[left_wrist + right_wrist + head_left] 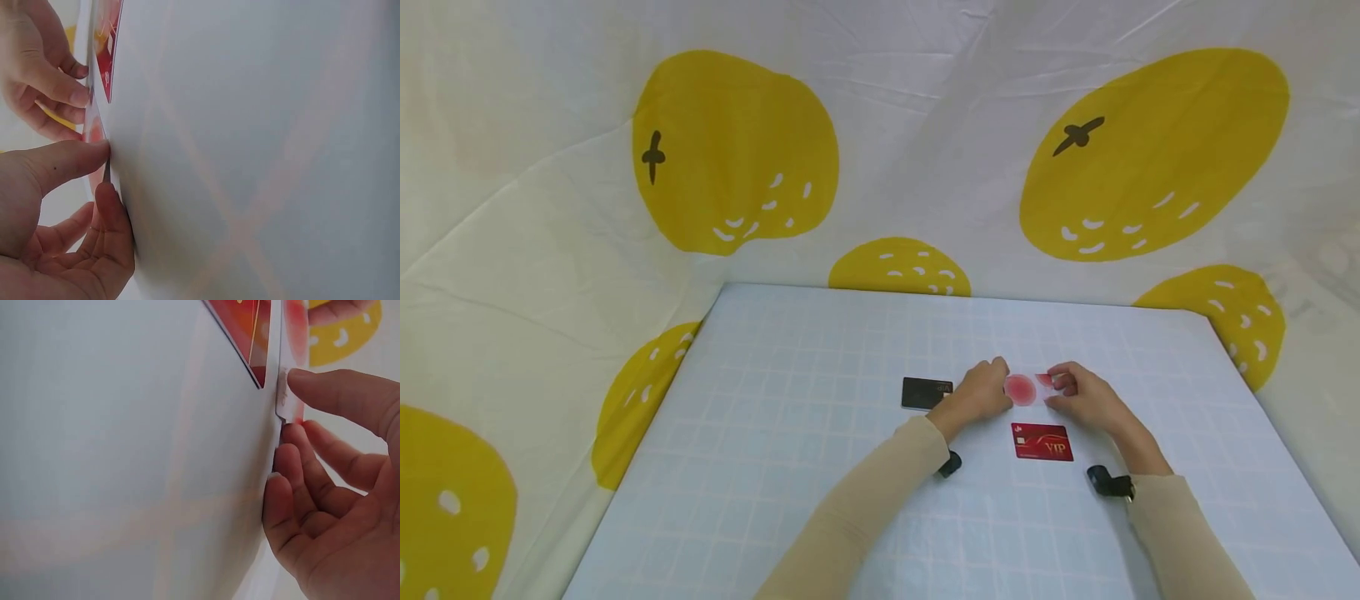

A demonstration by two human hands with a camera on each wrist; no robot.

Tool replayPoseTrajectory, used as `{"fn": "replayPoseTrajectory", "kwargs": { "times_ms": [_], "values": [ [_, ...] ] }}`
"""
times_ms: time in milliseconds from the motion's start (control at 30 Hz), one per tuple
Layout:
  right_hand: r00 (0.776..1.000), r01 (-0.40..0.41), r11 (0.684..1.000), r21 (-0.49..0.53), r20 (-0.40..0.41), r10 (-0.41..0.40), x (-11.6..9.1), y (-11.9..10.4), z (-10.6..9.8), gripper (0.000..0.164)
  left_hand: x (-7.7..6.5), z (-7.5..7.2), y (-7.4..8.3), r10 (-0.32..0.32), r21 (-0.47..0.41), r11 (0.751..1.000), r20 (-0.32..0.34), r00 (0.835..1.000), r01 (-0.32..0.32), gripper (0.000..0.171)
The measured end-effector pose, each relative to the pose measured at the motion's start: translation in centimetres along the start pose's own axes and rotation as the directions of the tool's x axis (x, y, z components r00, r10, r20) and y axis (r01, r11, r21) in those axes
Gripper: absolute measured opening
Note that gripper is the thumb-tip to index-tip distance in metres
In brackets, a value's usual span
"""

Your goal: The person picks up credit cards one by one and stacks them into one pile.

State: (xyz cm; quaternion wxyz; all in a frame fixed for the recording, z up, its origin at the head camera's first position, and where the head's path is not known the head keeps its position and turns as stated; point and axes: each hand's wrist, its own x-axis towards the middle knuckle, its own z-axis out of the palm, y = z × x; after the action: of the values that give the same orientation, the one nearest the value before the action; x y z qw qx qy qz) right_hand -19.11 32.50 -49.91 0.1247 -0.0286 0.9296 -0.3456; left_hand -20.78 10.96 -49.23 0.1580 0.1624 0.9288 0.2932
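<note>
A white card with a pink-red circle (1020, 390) lies between my two hands at the right of the table. My left hand (979, 392) pinches its left edge between thumb and fingers, as the left wrist view shows. On the opposite edge, my right hand (1088, 400) holds it, the thumb (312, 381) on its face and fingertips at its edge. Part of the card is hidden by the fingers. Just nearer than it, a red VIP card (1042, 442) lies flat. A black card (921, 392) lies left of my left hand, which partly covers it.
The table (775, 467) has a pale blue-white cover with faint grid lines. A white cloth (910, 150) with yellow fruit prints hangs behind and beside it. Black wrist devices (1105, 482) sit near both cuffs.
</note>
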Motion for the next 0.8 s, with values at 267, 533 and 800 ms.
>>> {"fn": "replayPoseTrajectory", "kwargs": {
  "times_ms": [267,533,800],
  "values": [
    [1.000,-0.024,0.999,0.046,-0.012,0.024,-0.5,-0.2,0.1,0.056,-0.2,0.0,0.2,-0.047,-0.080,0.996,-0.039,0.998,0.044,0.046],
    [0.999,-0.027,0.995,0.092,-0.024,0.029,-0.9,-0.7,-0.2,0.056,-0.1,-0.3,0.0,-0.143,-0.299,0.946,-0.030,0.989,0.128,0.049],
    [0.997,-0.060,0.986,0.157,-0.042,0.067,-1.1,-1.0,0.0,0.059,-0.4,-0.5,0.0,-0.209,-0.437,0.880,0.000,0.978,0.189,0.048]
  ]
}}
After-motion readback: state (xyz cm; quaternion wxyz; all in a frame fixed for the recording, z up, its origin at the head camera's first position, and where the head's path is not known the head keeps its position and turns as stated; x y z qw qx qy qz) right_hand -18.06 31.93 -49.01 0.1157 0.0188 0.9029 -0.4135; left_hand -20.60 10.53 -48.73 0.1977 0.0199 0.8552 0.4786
